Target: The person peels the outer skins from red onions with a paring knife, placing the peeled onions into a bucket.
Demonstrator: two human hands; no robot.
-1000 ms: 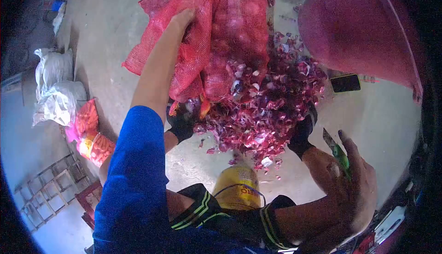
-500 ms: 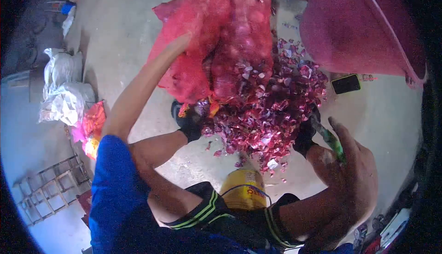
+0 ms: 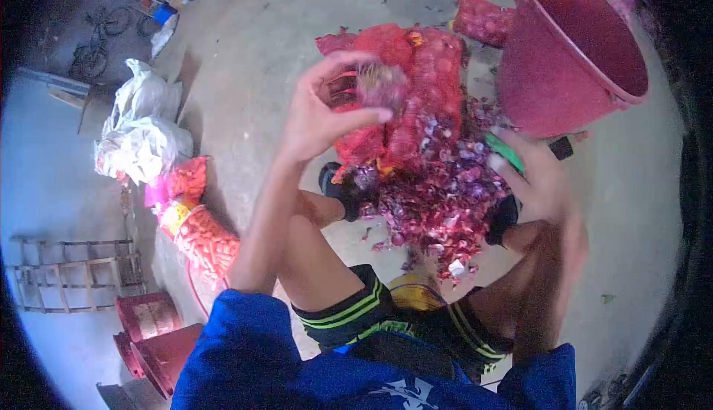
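My left hand [image 3: 316,116] is raised above the floor, fingers and thumb around a red onion [image 3: 382,87] with a pale, rooty end. The onion is smeared by motion. To its right, my right hand [image 3: 542,180] is closed on a green-handled knife [image 3: 505,151]; its blade is too blurred to make out. Beyond my hands lie red mesh sacks of onions [image 3: 438,76], one with its net bunched up on the left. A heap of purple onion skins [image 3: 438,209] spreads between my feet.
A large pink tub [image 3: 531,76] stands at the right, with a dark phone [image 3: 561,148] on the floor beside it. A yellow bucket [image 3: 416,295] is between my legs. White sacks [image 3: 148,142], an orange mesh sack [image 3: 204,235] and red buckets [image 3: 148,317] line the left.
My left hand has come back from the red mesh sack and now holds an onion up. My right hand has moved up and inward with the knife. The view has shifted.
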